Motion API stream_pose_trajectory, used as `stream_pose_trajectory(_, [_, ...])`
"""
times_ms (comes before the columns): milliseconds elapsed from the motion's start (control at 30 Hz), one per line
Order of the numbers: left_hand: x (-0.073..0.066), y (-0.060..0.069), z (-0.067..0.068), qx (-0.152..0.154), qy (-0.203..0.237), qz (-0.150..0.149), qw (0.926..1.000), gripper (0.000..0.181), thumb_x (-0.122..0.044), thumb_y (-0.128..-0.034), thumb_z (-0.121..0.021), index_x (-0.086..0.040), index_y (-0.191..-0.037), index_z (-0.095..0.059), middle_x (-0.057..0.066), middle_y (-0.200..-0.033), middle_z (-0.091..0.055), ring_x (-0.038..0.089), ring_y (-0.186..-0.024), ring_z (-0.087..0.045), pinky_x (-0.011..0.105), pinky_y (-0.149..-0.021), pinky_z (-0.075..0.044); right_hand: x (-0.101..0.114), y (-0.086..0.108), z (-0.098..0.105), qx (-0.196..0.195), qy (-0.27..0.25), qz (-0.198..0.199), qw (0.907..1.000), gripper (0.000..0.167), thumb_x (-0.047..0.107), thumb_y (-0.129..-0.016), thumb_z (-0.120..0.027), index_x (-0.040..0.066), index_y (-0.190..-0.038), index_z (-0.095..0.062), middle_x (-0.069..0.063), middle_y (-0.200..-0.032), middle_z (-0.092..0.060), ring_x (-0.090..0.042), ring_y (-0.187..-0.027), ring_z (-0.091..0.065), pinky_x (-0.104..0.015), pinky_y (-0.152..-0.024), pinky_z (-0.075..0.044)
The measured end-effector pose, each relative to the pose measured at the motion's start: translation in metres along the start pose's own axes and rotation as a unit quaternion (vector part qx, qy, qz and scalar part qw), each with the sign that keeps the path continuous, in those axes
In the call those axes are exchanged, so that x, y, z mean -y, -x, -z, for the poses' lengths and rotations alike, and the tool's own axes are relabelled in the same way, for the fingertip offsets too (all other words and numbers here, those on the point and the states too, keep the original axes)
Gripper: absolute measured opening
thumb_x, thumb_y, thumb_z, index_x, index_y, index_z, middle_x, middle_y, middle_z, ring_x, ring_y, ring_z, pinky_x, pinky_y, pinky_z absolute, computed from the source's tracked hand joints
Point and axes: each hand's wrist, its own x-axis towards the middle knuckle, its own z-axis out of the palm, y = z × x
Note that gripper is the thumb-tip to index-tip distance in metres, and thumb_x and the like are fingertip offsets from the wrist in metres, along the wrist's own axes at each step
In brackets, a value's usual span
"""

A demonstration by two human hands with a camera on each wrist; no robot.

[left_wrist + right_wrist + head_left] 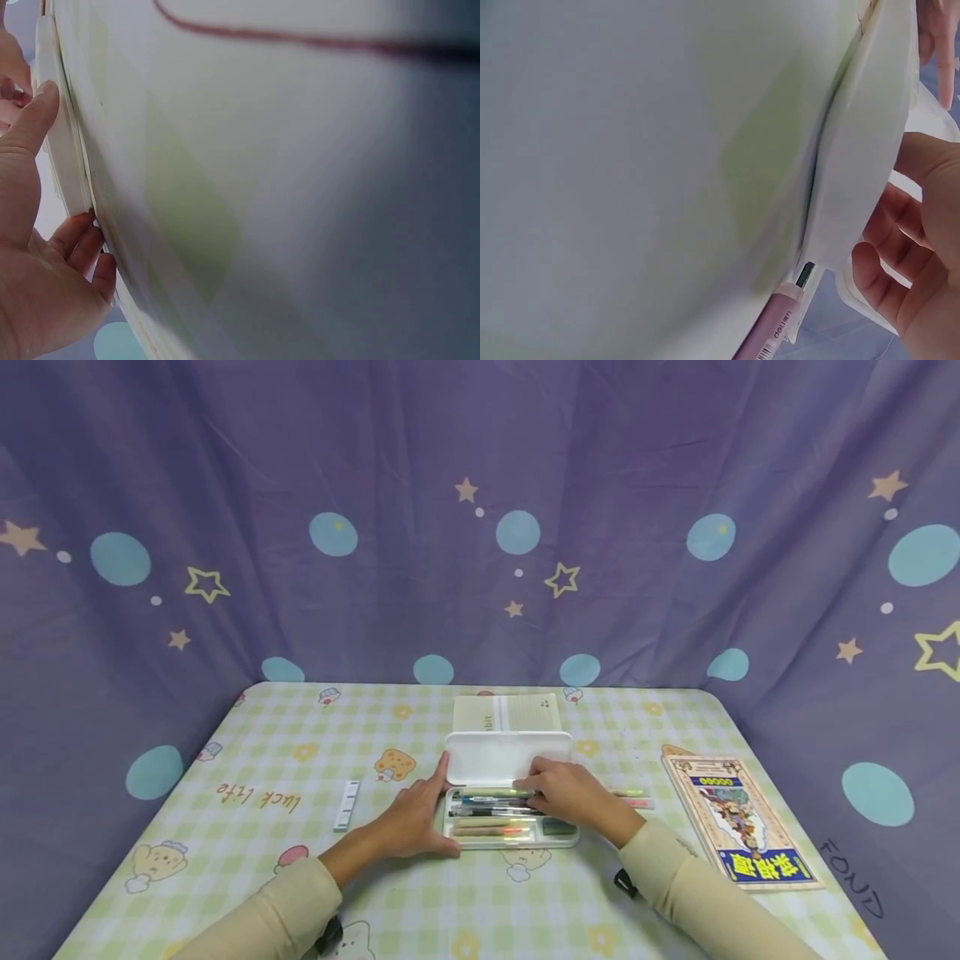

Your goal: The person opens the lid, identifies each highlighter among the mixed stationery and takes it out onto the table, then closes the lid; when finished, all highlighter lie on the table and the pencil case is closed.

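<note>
At the left of the table (pixel 420 893), a small white strip (pixel 347 806) lies well apart from the work. Next to the right, the left hand (pixel 411 820) has thumb and fingers spread apart, bracing the left end of the pencil case (pixel 517 844), the thumb against its near wall. The case sits at the middle of the table, its lid (pixel 504 758) raised at the far side, in front of a notebook (pixel 508 712). Inside, several pens (pixel 491 811) lie lengthwise. The right hand (pixel 572 792) reaches over the right part of the case with bent fingers; the contact is hidden, so whether they clamp anything or meet one another cannot be told. For sound handling, maintain light, steady left-hand pressure so that the case does not slide. Work from above, separate one item from its neighbours, and align it lengthwise to avoid catching the rim. Clear the lid with the knuckles, as a knock could tip it. Beside the right end lies a pink pen (pixel 775 324); avoid nudging it with the wrist. At far right, a book (pixel 741 822) lies flat, apart from both hands.
</note>
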Motion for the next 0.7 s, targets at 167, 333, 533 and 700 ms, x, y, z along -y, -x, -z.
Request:
stream_pose_trajectory(167, [-0.0002,0.0003,-0.0001,0.001,0.005,0.003,1.0000,0.150,-0.058,-0.0646,-0.091,-0.003,-0.163,0.008,0.007,-0.139,-0.060,0.027,-0.119,-0.057,0.053,-0.097,-0.045,0.0007,-0.0011,0.0003,-0.012,0.013,0.014,0.9997,0.029,0.021,-0.087,-0.081,0.023,-0.116,-0.080,0.004,-0.091,-0.064,-0.007,-0.067,-0.055,-0.021,-0.055,-0.043])
stream_pose_trajectory(333, [-0.0002,0.0006,-0.0002,0.001,0.001,0.000,1.0000,0.150,-0.057,-0.0647,-0.091,-0.002,-0.162,0.008,0.007,-0.138,-0.060,0.027,-0.118,-0.057,0.053,-0.098,-0.045,-0.0012,-0.0021,-0.0011,-0.012,0.026,0.014,0.9995,0.026,0.022,-0.087,-0.081,0.026,-0.113,-0.080,0.005,-0.088,-0.064,-0.005,-0.065,-0.053,-0.020,-0.054,-0.041])
stream_pose_trajectory(533, [0.0001,0.0004,-0.0003,0.000,0.002,-0.001,1.0000,0.150,-0.058,-0.0645,-0.091,-0.001,-0.162,0.008,0.006,-0.138,-0.060,0.027,-0.118,-0.057,0.053,-0.098,-0.044,-0.0032,-0.0013,-0.0025,-0.024,0.039,0.020,0.9988,0.021,0.021,-0.086,-0.081,0.027,-0.106,-0.082,0.007,-0.085,-0.064,-0.005,-0.064,-0.053,-0.020,-0.054,-0.040])
stream_pose_trajectory(700, [0.0004,-0.0006,-0.0008,0.003,0.006,0.004,1.0000,0.150,-0.059,-0.0644,-0.091,-0.003,-0.163,0.009,0.006,-0.138,-0.059,0.026,-0.119,-0.056,0.053,-0.099,-0.044,-0.0029,-0.0004,-0.0017,-0.030,0.038,0.019,0.9986,0.020,0.018,-0.086,-0.079,0.027,-0.104,-0.082,0.008,-0.082,-0.063,-0.006,-0.063,-0.055,-0.021,-0.053,-0.041])
